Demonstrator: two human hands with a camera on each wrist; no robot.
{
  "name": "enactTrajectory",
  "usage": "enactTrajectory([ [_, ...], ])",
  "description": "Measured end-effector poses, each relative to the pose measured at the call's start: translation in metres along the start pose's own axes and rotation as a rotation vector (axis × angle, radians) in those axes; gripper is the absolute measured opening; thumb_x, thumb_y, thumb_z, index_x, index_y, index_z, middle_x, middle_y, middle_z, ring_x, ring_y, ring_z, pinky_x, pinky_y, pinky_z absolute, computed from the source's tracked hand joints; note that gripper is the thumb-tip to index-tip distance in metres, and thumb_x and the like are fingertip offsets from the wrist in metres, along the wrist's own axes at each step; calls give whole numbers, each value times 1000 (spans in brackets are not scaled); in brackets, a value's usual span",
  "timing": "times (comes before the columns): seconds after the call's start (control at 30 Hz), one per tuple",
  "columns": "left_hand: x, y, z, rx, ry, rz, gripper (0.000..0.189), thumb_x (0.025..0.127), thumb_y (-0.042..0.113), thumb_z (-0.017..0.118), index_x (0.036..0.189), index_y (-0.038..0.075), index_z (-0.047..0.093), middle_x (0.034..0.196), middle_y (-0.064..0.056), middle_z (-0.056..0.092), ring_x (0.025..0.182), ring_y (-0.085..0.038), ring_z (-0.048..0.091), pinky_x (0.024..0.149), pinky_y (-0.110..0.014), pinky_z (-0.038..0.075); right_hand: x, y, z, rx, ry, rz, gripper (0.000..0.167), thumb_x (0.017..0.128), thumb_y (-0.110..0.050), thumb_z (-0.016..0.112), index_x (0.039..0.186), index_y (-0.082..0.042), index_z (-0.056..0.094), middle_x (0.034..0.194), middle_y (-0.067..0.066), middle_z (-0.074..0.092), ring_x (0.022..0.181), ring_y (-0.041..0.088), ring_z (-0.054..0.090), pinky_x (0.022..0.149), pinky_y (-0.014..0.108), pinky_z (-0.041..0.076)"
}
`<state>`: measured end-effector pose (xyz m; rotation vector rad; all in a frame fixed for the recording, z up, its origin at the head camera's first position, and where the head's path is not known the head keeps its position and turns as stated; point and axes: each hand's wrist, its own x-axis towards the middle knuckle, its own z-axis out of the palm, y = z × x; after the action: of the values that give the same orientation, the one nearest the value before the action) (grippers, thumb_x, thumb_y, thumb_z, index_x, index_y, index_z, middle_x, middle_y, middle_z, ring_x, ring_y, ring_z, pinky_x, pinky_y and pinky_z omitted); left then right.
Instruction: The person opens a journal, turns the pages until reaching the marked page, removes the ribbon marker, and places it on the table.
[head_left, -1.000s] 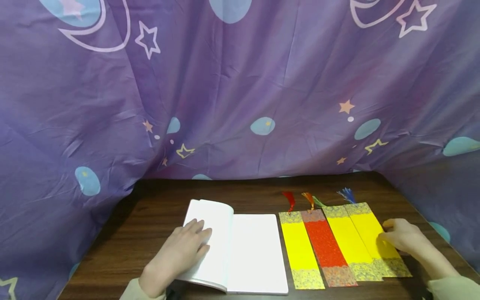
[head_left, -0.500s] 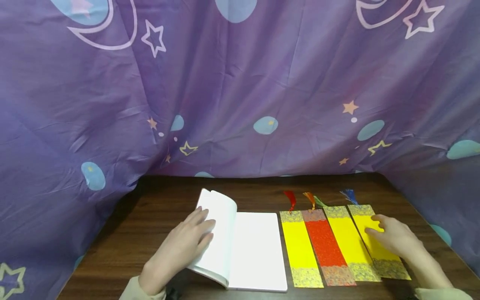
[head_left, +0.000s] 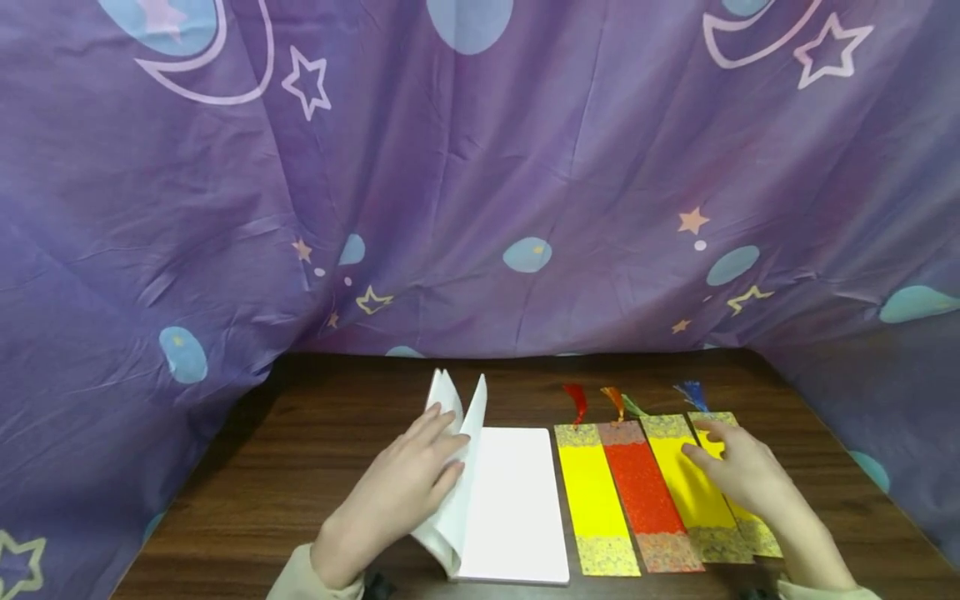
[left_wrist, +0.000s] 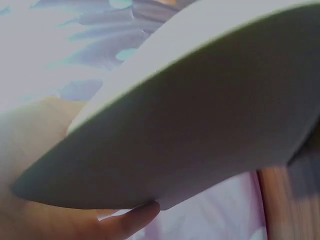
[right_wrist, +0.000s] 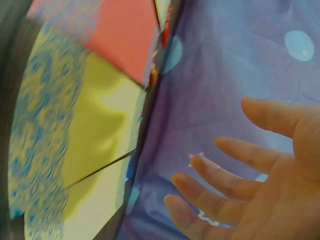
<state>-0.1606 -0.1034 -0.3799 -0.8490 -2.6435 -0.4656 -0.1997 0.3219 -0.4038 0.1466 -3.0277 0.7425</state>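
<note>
My left hand [head_left: 408, 479] grips the raised left-hand pages of a blank white notebook [head_left: 517, 504], which stand curved upward; a leaf has fanned apart from the rest. In the left wrist view the shaded underside of the notebook [left_wrist: 190, 120] fills the middle, a fingertip [left_wrist: 145, 215] at its lower edge. My right hand [head_left: 746, 471] hovers with loosely spread fingers over the two right-hand yellow bookmarks, the inner one [head_left: 678, 475] and the outermost one [head_left: 757, 533]. In the right wrist view its fingers [right_wrist: 215, 175] hold nothing.
Left of these lie a red bookmark [head_left: 645, 487] and another yellow bookmark [head_left: 596, 492], side by side. Tassels, such as the blue tassel [head_left: 693, 394], point to the back. A purple patterned cloth [head_left: 465, 208] hangs behind the dark wooden table [head_left: 300, 433].
The notebook's left pages have risen from nearly flat toward upright with my left hand. My right hand has moved left over the bookmarks; a gap has opened between the two right-hand yellow ones.
</note>
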Motion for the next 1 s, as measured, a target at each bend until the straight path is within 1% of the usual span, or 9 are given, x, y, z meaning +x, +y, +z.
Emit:
enactTrajectory([
  [0.13,9,15,4,12,-47,1,32,96,24,61,124,10,66,141,-13,51,136,-34,40,101,-51,44,-2,-13,4,36,20,-5,62,97,-41,58,136,6,48,125,35,53,101,49,58,72,54,51],
  [0.27,19,31,11,38,-81,15,33,97,28,59,126,13,65,141,-13,52,134,-33,43,100,-49,45,-4,-24,6,59,53,-19,57,97,-38,58,134,5,50,124,33,54,101,48,58,73,54,50],
  [0.43,28,50,23,45,-89,29,32,96,28,61,124,16,67,139,-9,54,133,-31,45,100,-48,46,-3,-36,11,115,67,-53,53,97,-33,60,133,5,51,121,33,56,102,50,56,75,55,50],
  [0.57,32,65,35,4,-103,58,30,97,32,59,123,18,68,139,-6,55,133,-29,45,99,-48,46,-5,-42,16,139,57,-57,52,97,-31,61,134,4,51,122,32,56,106,52,55,77,56,51],
  [0.7,34,78,46,-83,-162,55,35,101,42,49,124,23,68,141,-2,53,134,-25,44,98,-51,47,-6,-45,20,148,66,-65,49,96,-27,62,133,3,52,121,31,57,107,52,55,80,57,50],
  [0.77,35,81,52,-131,-194,63,39,102,46,45,125,23,67,143,-1,51,135,-22,43,98,-49,47,-6,-48,22,154,76,-72,49,96,-29,62,133,2,52,122,30,57,107,51,55,80,58,50],
  [0.83,37,81,57,-166,-212,92,41,102,47,43,126,23,67,143,-1,50,134,-19,44,100,-44,46,-6,-51,24,158,95,-84,51,97,-31,62,134,1,52,125,29,56,109,49,55,82,59,49],
  [0.9,37,79,62,-191,-206,132,41,103,45,43,126,21,67,143,-3,51,132,-17,46,102,-38,44,-5,-55,25,157,120,-104,53,97,-34,61,135,1,52,128,28,53,111,48,53,83,60,48],
  [1.0,37,70,66,-211,-178,158,40,103,43,44,126,19,66,143,-5,51,129,-17,49,105,-33,41,-2,-61,26,145,171,-147,54,98,-36,59,136,1,51,132,28,49,116,47,50,90,65,43],
])
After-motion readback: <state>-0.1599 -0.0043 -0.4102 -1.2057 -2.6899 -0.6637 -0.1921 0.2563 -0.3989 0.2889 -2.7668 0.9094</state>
